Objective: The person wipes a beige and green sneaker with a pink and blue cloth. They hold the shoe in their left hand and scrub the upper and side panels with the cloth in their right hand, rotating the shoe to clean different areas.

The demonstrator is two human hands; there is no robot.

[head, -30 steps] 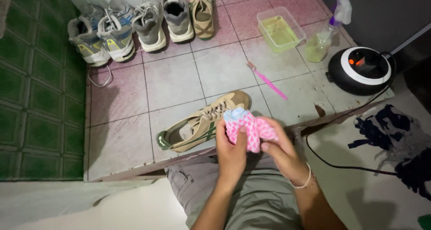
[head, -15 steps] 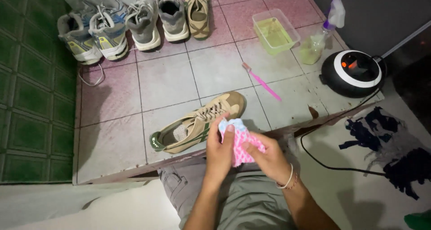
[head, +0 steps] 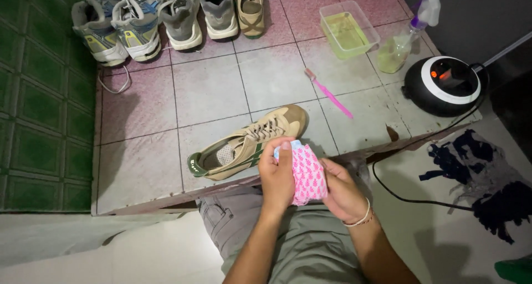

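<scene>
Both hands hold a pink patterned cloth (head: 308, 172) over my lap. My left hand (head: 277, 176) grips its left edge with the thumb on top, and my right hand (head: 342, 192), wearing a thin bracelet, supports it from the right and below. Just beyond the cloth a tan sneaker with green trim (head: 249, 142) lies on the tiled step, its toe pointing up and right. A pink toothbrush (head: 328, 93) lies on the tiles farther out.
A row of sneakers (head: 166, 15) lines the far edge of the tiled step (head: 144, 167). A clear tub of yellowish liquid (head: 348, 29), a spray bottle (head: 407, 34) and a round black-and-white appliance (head: 443, 84) with a cord sit at right. Dark cloth (head: 482, 178) lies on the floor.
The cloth has been folded more compactly between my hands, and my left thumb now presses on its top. The view has shifted slightly; the sneaker has not moved.
</scene>
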